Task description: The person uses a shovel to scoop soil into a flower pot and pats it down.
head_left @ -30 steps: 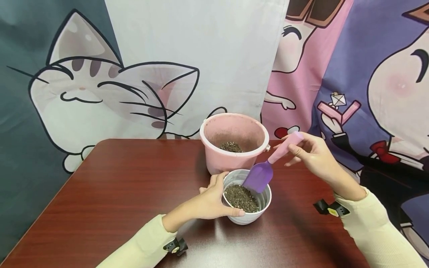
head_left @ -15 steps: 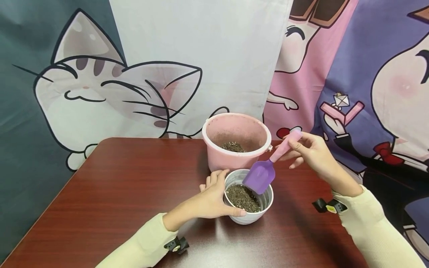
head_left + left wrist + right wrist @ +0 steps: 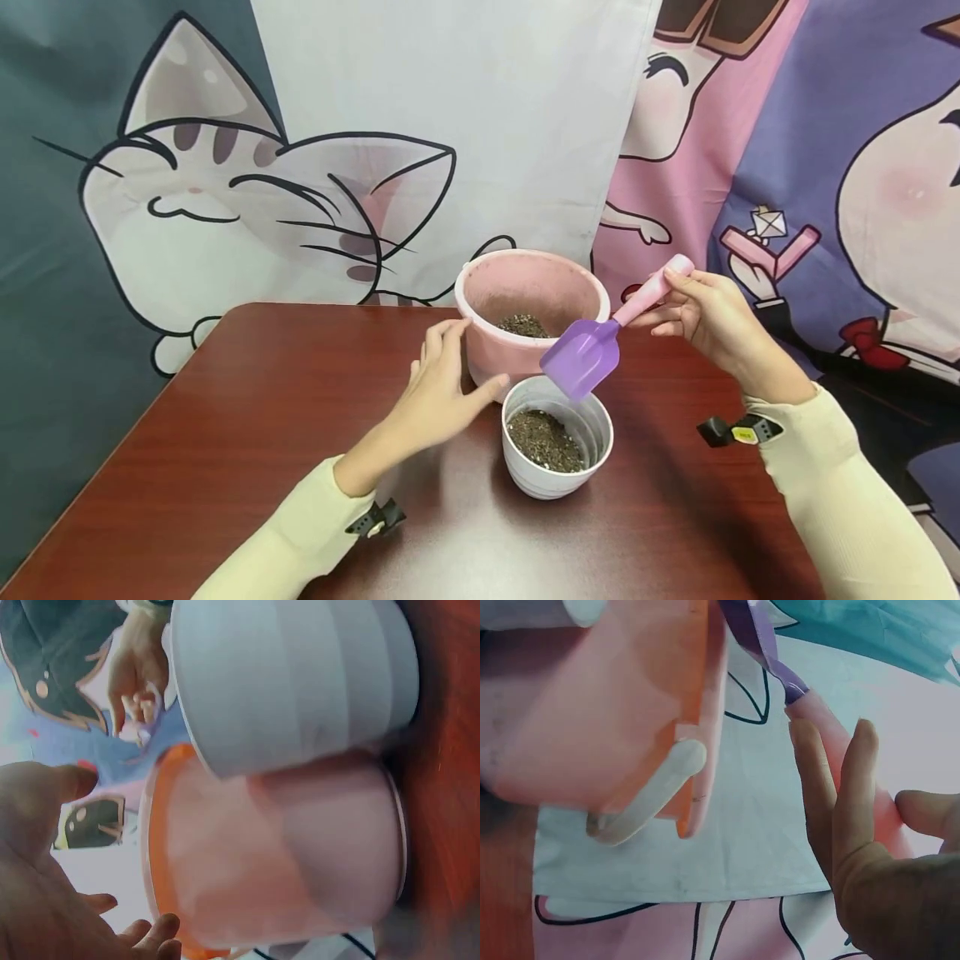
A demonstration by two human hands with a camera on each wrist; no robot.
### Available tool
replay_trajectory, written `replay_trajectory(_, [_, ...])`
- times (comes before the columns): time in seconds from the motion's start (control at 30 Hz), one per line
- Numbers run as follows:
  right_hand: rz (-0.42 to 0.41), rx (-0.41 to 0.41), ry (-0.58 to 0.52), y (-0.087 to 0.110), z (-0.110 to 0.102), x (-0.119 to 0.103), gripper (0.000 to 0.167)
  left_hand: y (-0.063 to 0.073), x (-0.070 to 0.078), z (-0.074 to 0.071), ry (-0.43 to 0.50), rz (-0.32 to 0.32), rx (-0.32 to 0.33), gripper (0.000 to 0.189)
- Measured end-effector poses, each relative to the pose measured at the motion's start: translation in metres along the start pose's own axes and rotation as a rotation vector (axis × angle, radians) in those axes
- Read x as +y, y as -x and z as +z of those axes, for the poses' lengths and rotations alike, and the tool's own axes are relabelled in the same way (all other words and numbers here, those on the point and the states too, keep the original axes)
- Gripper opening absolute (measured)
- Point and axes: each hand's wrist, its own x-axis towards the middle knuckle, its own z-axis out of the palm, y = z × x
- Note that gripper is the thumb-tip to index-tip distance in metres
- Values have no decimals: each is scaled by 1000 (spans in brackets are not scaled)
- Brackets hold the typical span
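My right hand (image 3: 708, 329) holds a small garden trowel (image 3: 581, 358) by its pink handle, fingers beneath and thumb on top. Its purple blade is tilted down above the back rim of a white plastic pot (image 3: 555, 487), and no soil shows on it. Dark, crumbly soil (image 3: 543, 437) lies in the pot. My left hand (image 3: 431, 396) is spread at the left of a pink bucket (image 3: 498, 350), its fingertips by the rim; I cannot tell if they touch it. In the left wrist view, that hand's fingers (image 3: 161, 934) are spread and hold nothing.
More soil (image 3: 522, 326) lies at the bottom of the bucket, which stands directly behind the pot. The bucket's white handle (image 3: 649, 796) hangs down its side in the right wrist view. A reddish-brown table (image 3: 322, 375) carries both, and a cartoon-printed cloth (image 3: 450, 83) hangs behind.
My left hand has let go of the white pot and moved up and left to the bucket. The trowel has risen from the pot's mouth in my right hand.
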Motion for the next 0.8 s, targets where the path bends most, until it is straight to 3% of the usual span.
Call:
replay_trajectory(0.1, [-10, 8, 10, -6, -2, -7, 32, -11, -4, -5, 12, -21, 52, 80])
replay_trajectory(0.27, [-29, 128, 21, -25, 5, -12, 38, -30, -9, -10, -35, -93, 127, 77])
replay_trajectory(0.47, [-42, 305, 72, -57, 13, -2, 41, -43, -17, -5, 15, -199, 83, 78])
replay_trajectory(0.67, [19, 506, 83, -81, 17, 16, 24, -47, -27, 8, 85, -215, 41, 81])
replay_trajectory(0.8, [44, 559, 123, -101, 24, 33, 21, -48, -33, 11, 158, -214, 49, 82])
